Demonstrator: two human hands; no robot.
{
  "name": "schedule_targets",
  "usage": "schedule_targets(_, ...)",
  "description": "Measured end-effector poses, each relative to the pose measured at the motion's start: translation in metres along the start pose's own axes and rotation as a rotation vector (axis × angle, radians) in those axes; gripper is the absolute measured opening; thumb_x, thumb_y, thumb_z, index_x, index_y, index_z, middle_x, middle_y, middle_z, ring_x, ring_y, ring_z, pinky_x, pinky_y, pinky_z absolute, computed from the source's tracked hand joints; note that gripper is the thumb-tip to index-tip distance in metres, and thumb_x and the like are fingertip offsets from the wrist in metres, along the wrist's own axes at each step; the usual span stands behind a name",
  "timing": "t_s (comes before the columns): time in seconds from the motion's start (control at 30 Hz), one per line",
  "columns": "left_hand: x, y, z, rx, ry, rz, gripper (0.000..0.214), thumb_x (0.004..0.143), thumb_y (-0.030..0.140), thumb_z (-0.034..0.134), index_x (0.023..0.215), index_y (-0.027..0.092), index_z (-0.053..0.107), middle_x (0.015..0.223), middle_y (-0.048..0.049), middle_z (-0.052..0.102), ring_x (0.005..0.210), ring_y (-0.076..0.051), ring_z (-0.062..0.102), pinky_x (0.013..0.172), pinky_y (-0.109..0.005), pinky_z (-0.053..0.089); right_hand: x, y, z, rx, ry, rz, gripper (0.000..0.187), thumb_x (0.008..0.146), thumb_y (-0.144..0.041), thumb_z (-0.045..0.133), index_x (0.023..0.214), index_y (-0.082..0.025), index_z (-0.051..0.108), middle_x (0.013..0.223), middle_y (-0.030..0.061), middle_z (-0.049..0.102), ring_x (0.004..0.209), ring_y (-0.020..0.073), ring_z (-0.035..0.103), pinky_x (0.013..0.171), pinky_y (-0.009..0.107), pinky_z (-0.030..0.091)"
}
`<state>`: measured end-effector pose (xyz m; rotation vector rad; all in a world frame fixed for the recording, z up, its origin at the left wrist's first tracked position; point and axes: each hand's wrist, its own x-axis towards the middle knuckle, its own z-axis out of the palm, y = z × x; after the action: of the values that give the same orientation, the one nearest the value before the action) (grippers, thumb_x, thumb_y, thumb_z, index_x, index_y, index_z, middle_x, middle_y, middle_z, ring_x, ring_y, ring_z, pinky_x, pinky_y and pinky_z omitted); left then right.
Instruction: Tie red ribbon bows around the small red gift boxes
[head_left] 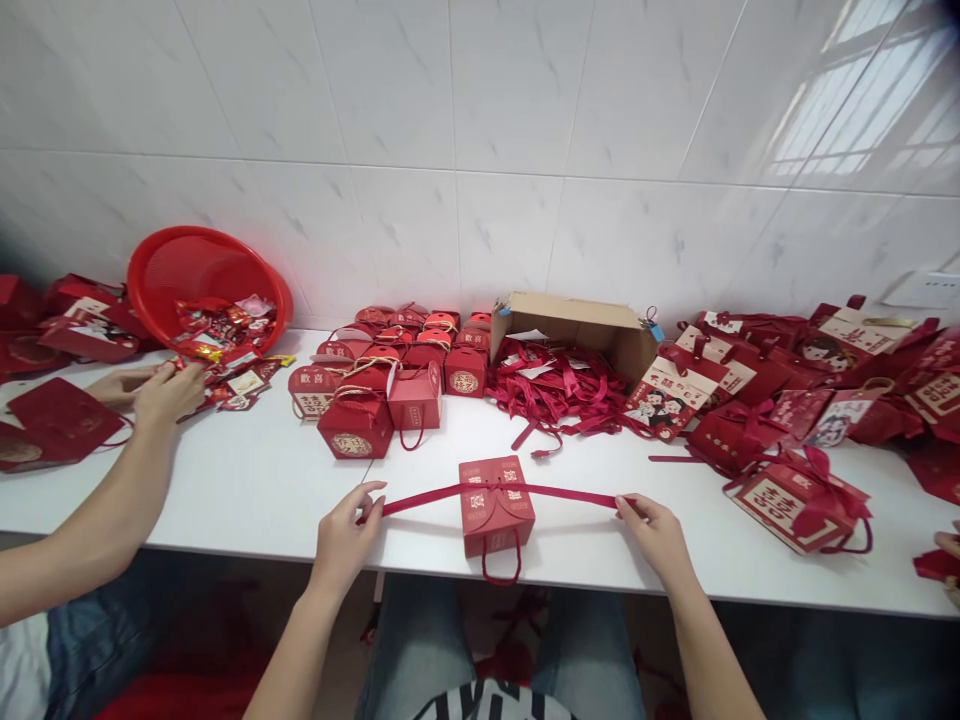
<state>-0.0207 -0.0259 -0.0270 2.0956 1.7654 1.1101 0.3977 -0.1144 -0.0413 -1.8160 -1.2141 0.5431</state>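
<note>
A small red gift box (pixel 496 505) stands near the front edge of the white table (pixel 247 480), right before me. A red ribbon (pixel 570 493) is stretched taut across its top. My left hand (pixel 346 530) pinches the ribbon's left end. My right hand (pixel 654 530) pinches the right end. Both hands rest at table height on either side of the box, each roughly a box-width and a half away.
Finished red boxes (pixel 390 375) cluster behind. An open cardboard carton (pixel 577 325) spills loose ribbons (pixel 555 390). Flat and tied boxes (pixel 795 400) fill the right. A tilted red basin (pixel 202 280) holds sweets at left, where another person's hands (pixel 161 388) reach. Fingers (pixel 949 550) show at far right.
</note>
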Motion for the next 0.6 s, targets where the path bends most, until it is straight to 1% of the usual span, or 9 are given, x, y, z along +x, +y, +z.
schedule_targets(0.1, 0.003, 0.002, -0.001, 0.0, -0.005, 0.009, 0.021, 0.082, 0.033, 0.049, 0.096, 0.021, 0.061, 0.06, 0.0049, 0.047, 0.056, -0.012, 0.05, 0.057, -0.021, 0.044, 0.001, 0.003, 0.0, -0.008, -0.001, 0.003, 0.04, 0.076, -0.055, 0.048, 0.073, -0.018, 0.064, 0.072, 0.0093, 0.068, 0.072, 0.026, 0.062, 0.07, 0.037, 0.047)
schedule_targets(0.2, 0.008, 0.01, -0.004, 0.002, 0.07, 0.093, 0.019, 0.08, 0.031, 0.053, 0.092, 0.021, 0.064, 0.076, -0.001, 0.056, 0.074, -0.017, 0.056, 0.073, -0.029, 0.048, 0.004, -0.001, -0.002, -0.002, 0.06, -0.018, 0.042, 0.074, -0.053, 0.053, 0.09, -0.017, 0.066, 0.095, 0.0124, 0.068, 0.082, 0.0267, 0.063, 0.076, 0.04, 0.049)
schedule_targets(0.27, 0.01, 0.023, -0.004, -0.038, 0.152, 0.144, 0.016, 0.078, 0.031, 0.057, 0.088, 0.021, 0.065, 0.092, -0.0056, 0.059, 0.092, -0.022, 0.056, 0.087, -0.038, 0.044, 0.005, -0.012, -0.002, 0.017, 0.158, -0.07, 0.046, 0.075, -0.052, 0.054, 0.103, -0.017, 0.063, 0.11, 0.0137, 0.062, 0.094, 0.0273, 0.06, 0.081, 0.043, 0.048)
schedule_targets(0.3, 0.011, 0.033, -0.002, -0.092, 0.163, 0.149, 0.015, 0.078, 0.031, 0.058, 0.087, 0.021, 0.065, 0.097, -0.0067, 0.058, 0.097, -0.023, 0.055, 0.091, -0.04, 0.042, 0.005, -0.02, -0.001, 0.037, 0.192, -0.106, 0.046, 0.077, -0.051, 0.054, 0.107, -0.017, 0.061, 0.114, 0.0138, 0.06, 0.098, 0.0271, 0.059, 0.083, 0.044, 0.048)
schedule_targets(0.33, 0.011, 0.043, 0.0, -0.177, 0.134, 0.14, 0.015, 0.078, 0.031, 0.059, 0.088, 0.021, 0.064, 0.1, -0.007, 0.058, 0.1, -0.023, 0.055, 0.093, -0.041, 0.042, 0.005, -0.03, 0.001, 0.066, 0.202, -0.144, 0.044, 0.079, -0.05, 0.053, 0.107, -0.018, 0.061, 0.114, 0.0136, 0.06, 0.1, 0.0267, 0.058, 0.086, 0.044, 0.047)
schedule_targets(0.4, 0.01, 0.067, 0.008, -0.385, 0.001, 0.091, 0.018, 0.08, 0.032, 0.058, 0.095, 0.021, 0.06, 0.105, -0.0069, 0.057, 0.104, -0.022, 0.055, 0.092, -0.039, 0.044, 0.002, -0.053, 0.008, 0.145, 0.128, -0.218, 0.036, 0.083, -0.046, 0.051, 0.104, -0.018, 0.062, 0.109, 0.0129, 0.062, 0.098, 0.025, 0.059, 0.087, 0.043, 0.047)
schedule_targets(0.47, 0.009, 0.089, 0.019, -0.562, -0.125, 0.042, 0.023, 0.08, 0.031, 0.058, 0.101, 0.021, 0.056, 0.108, -0.0071, 0.056, 0.107, -0.021, 0.055, 0.09, -0.037, 0.047, -0.003, -0.077, 0.02, 0.201, -0.011, -0.309, 0.031, 0.085, -0.042, 0.052, 0.102, -0.018, 0.063, 0.105, 0.012, 0.064, 0.096, 0.0241, 0.06, 0.086, 0.041, 0.049)
schedule_targets(0.53, 0.008, 0.107, 0.03, -0.615, -0.205, 0.034, 0.023, 0.079, 0.029, 0.06, 0.1, 0.021, 0.057, 0.111, -0.0076, 0.054, 0.109, -0.022, 0.054, 0.089, -0.036, 0.047, -0.009, -0.098, 0.035, 0.191, -0.143, -0.442, 0.032, 0.083, -0.038, 0.056, 0.11, -0.022, 0.061, 0.114, 0.011, 0.06, 0.105, 0.0246, 0.057, 0.09, 0.041, 0.048)
schedule_targets(0.6, 0.008, 0.118, 0.038, -0.602, -0.225, 0.048, 0.019, 0.077, 0.025, 0.061, 0.095, 0.021, 0.059, 0.111, -0.008, 0.053, 0.11, -0.023, 0.053, 0.088, -0.036, 0.047, -0.015, -0.113, 0.049, 0.139, -0.227, -0.555, 0.04, 0.081, -0.035, 0.061, 0.118, -0.024, 0.057, 0.126, 0.0106, 0.053, 0.117, 0.025, 0.05, 0.098, 0.042, 0.043)
